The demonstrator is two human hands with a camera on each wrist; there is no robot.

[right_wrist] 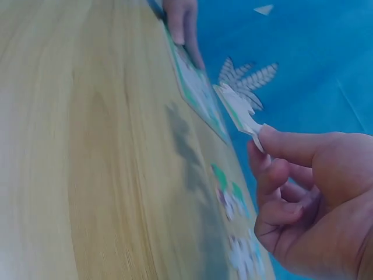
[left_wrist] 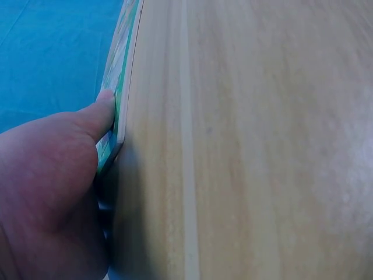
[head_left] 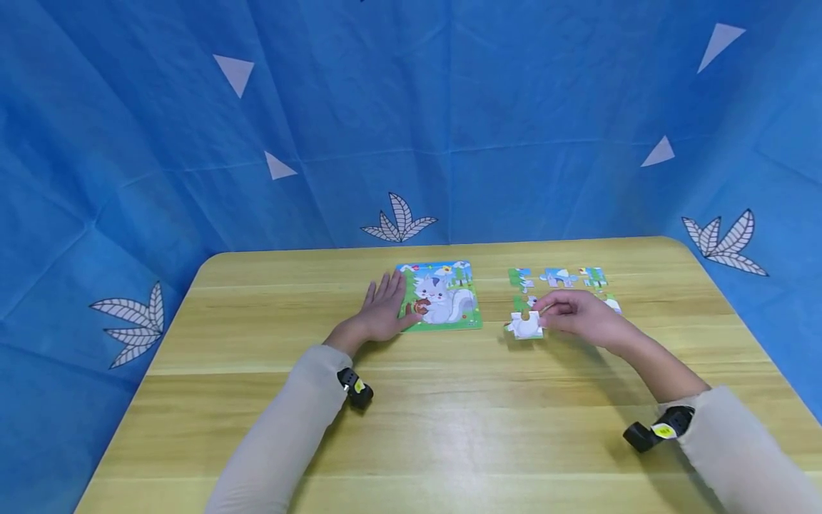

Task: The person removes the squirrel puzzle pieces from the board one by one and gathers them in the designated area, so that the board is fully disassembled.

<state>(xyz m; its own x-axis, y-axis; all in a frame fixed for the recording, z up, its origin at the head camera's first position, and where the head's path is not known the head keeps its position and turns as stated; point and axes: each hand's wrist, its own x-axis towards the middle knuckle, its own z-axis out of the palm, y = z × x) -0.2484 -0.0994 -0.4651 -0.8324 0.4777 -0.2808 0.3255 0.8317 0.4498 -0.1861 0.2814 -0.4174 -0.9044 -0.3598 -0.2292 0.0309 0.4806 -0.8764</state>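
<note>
A square squirrel picture board point(head_left: 459, 303) lies flat near the table's far edge. My left hand point(head_left: 383, 312) rests along its left side with fingers spread, the thumb touching its lower left corner; the left wrist view shows the thumb point(left_wrist: 104, 114) on the board's edge. Between thumb and fingers, my right hand point(head_left: 581, 315) pinches a mostly white jigsaw piece point(head_left: 525, 326). In the right wrist view that piece point(right_wrist: 236, 108) is held raised above the table, tilted, with its shadow below.
Several loose jigsaw pieces point(head_left: 559, 277) lie in rows to the board's right, some partly hidden behind my right hand. The wooden table point(head_left: 411, 428) ends in front of a blue cloth backdrop point(head_left: 411, 86) printed with leaves and triangles.
</note>
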